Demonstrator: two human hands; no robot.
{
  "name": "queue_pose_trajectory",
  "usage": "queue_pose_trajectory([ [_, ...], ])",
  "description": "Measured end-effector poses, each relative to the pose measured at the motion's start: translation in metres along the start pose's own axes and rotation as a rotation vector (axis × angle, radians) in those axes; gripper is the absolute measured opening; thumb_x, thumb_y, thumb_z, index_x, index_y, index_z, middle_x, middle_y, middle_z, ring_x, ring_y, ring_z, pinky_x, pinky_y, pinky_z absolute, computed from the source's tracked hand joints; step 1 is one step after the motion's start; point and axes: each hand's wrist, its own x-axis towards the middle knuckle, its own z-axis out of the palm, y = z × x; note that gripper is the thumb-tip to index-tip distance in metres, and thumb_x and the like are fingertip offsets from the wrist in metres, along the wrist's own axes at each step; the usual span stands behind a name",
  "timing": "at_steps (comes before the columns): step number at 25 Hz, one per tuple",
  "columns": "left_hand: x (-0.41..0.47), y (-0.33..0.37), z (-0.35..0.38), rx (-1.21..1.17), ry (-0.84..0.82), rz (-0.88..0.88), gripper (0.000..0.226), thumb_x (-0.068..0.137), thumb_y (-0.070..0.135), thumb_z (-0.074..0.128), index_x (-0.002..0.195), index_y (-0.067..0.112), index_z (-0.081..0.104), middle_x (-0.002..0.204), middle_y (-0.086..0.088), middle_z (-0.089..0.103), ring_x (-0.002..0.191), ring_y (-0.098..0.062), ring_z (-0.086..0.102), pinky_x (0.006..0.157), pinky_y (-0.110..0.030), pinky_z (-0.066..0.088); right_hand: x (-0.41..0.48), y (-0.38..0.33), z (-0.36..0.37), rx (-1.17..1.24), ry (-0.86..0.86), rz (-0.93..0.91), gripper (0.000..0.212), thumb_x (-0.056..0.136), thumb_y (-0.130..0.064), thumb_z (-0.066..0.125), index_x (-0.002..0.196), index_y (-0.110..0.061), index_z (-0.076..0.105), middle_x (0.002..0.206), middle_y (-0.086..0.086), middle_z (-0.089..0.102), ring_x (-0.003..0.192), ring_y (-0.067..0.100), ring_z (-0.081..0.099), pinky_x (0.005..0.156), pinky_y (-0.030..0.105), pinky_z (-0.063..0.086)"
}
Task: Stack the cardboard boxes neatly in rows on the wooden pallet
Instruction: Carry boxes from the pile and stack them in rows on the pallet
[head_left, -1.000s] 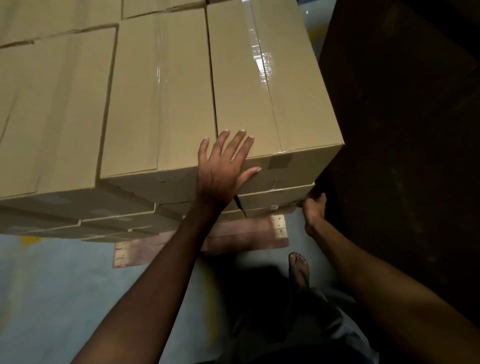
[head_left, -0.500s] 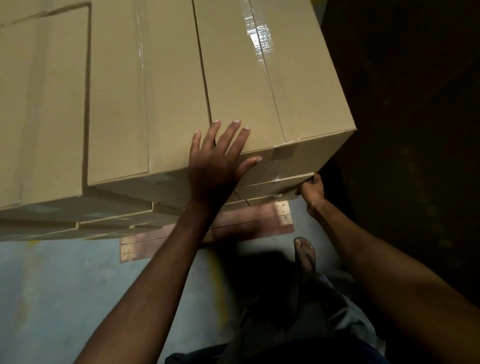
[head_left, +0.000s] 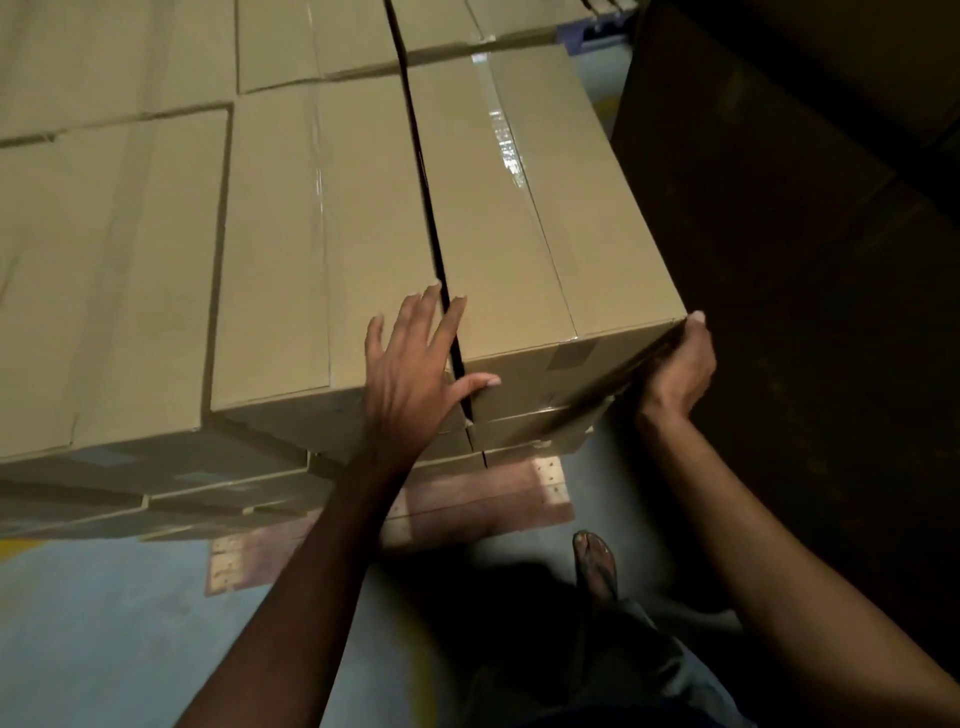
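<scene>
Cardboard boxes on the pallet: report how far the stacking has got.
Done: tan cardboard boxes stand in layered rows on the wooden pallet. In hand: the top right corner box, left hand flat across its edge, right hand gripping its near corner. Left: closing the dark gap between it and the neighbouring box.

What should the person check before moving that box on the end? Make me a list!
1. Gap between the end box and the neighbour box closed: not ok, a dark slit runs between them.
2. Right hand holding the end box: ok, its fingers curl round the near corner.
3. Left hand out of the slit's way: not ok, it lies flat across the slit.
4. Front faces of both boxes lined up: cannot tell.
5. Foot off the wooden pallet: ok, it stands on the floor beside it.
</scene>
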Motion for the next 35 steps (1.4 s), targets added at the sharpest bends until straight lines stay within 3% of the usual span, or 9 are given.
queue_pose_trajectory([
  [2, -0.006, -0.015, -0.008, 0.043, -0.115, 0.014, 0.097, 0.087, 0.078, 0.049, 0.163, 0.024, 0.022, 0.169, -0.01, 0.02, 0.155, -0.029, 0.023, 0.122, -0.055, 0.022, -0.011, -0.025, 0.005, -0.033, -0.091, -0.077, 0.035, 0.101, -0.059, 0.045, 0.092, -0.035, 0.07, 0.099, -0.015, 0.067, 0.104, 0.013, 0.06, 0.097, 0.036, 0.042],
  [7, -0.004, -0.012, -0.014, 0.222, -0.242, 0.019, 0.092, 0.094, 0.075, 0.037, 0.161, 0.034, -0.01, 0.172, -0.006, 0.0, 0.158, -0.028, 0.006, 0.124, -0.048, 0.017, -0.024, -0.035, 0.012, -0.323, -0.097, -0.243, 0.042, 0.095, -0.039, 0.064, 0.131, -0.016, 0.062, 0.111, -0.001, 0.067, 0.11, 0.023, 0.063, 0.1, 0.041, 0.048],
  [12, -0.004, -0.006, -0.021, 0.211, -0.294, -0.016, 0.089, 0.097, 0.073, 0.031, 0.155, 0.035, -0.025, 0.162, -0.003, -0.021, 0.158, -0.026, -0.004, 0.126, -0.046, 0.006, -0.001, -0.073, 0.043, -0.874, -0.151, -0.374, 0.055, 0.097, -0.055, 0.04, 0.119, -0.008, 0.058, 0.095, 0.009, 0.06, 0.088, 0.028, 0.056, 0.091, 0.047, 0.047],
  [16, -0.004, -0.004, -0.024, 0.16, -0.284, -0.043, 0.084, 0.098, 0.07, 0.034, 0.161, 0.035, -0.011, 0.168, 0.0, -0.01, 0.158, -0.025, 0.001, 0.126, -0.044, 0.008, 0.001, -0.075, 0.061, -1.03, -0.114, -0.512, 0.075, 0.093, -0.07, 0.03, 0.118, -0.004, 0.056, 0.103, 0.017, 0.063, 0.09, 0.034, 0.059, 0.084, 0.046, 0.047],
  [20, -0.005, -0.01, -0.028, -0.067, -0.272, -0.052, 0.086, 0.092, 0.067, 0.054, 0.162, 0.035, 0.014, 0.17, 0.002, 0.012, 0.158, -0.02, 0.009, 0.127, -0.043, 0.013, -0.001, -0.07, 0.057, -1.162, -0.161, -0.627, 0.084, 0.095, -0.073, 0.027, 0.147, -0.008, 0.043, 0.152, 0.021, 0.044, 0.14, 0.041, 0.04, 0.113, 0.064, 0.03],
  [23, -0.014, -0.028, -0.04, -0.374, -0.201, -0.14, 0.079, 0.09, 0.061, 0.063, 0.158, 0.032, 0.034, 0.165, 0.006, 0.031, 0.154, -0.014, 0.023, 0.127, -0.043, 0.017, -0.037, -0.058, 0.073, -1.169, -0.408, -0.951, 0.07, 0.098, -0.07, 0.028, 0.146, -0.022, 0.043, 0.164, 0.015, 0.027, 0.153, 0.034, 0.021, 0.116, 0.066, 0.019],
  [29, -0.093, -0.116, -0.068, -0.213, 0.259, -0.443, 0.061, 0.093, 0.06, 0.058, 0.142, 0.023, 0.058, 0.15, 0.001, 0.056, 0.145, -0.022, 0.041, 0.119, -0.047, 0.029, -0.159, -0.03, 0.118, -1.047, -0.992, -1.3, 0.076, 0.098, -0.074, 0.025, 0.153, -0.025, 0.04, 0.167, 0.008, 0.025, 0.155, 0.025, 0.015, 0.122, 0.06, 0.017],
  [32, -0.141, -0.178, -0.084, -0.074, 0.199, -0.542, 0.073, 0.087, 0.061, 0.067, 0.148, 0.023, 0.052, 0.154, -0.003, 0.051, 0.147, -0.029, 0.038, 0.118, -0.052, 0.029, -0.206, -0.025, 0.147, -1.048, -1.192, -1.43, 0.086, 0.092, -0.078, 0.038, 0.159, -0.025, 0.028, 0.17, 0.008, 0.016, 0.157, 0.026, 0.01, 0.124, 0.059, 0.013],
  [35, -0.163, -0.228, -0.087, 0.037, 0.002, -0.452, 0.075, 0.088, 0.057, 0.067, 0.153, 0.028, 0.044, 0.159, -0.003, 0.044, 0.15, -0.032, 0.032, 0.117, -0.053, 0.028, -0.244, -0.022, 0.185, -1.131, -1.179, -1.503, 0.099, 0.087, -0.076, 0.054, 0.163, -0.025, 0.016, 0.171, 0.01, 0.01, 0.158, 0.029, 0.007, 0.125, 0.057, 0.012],
])
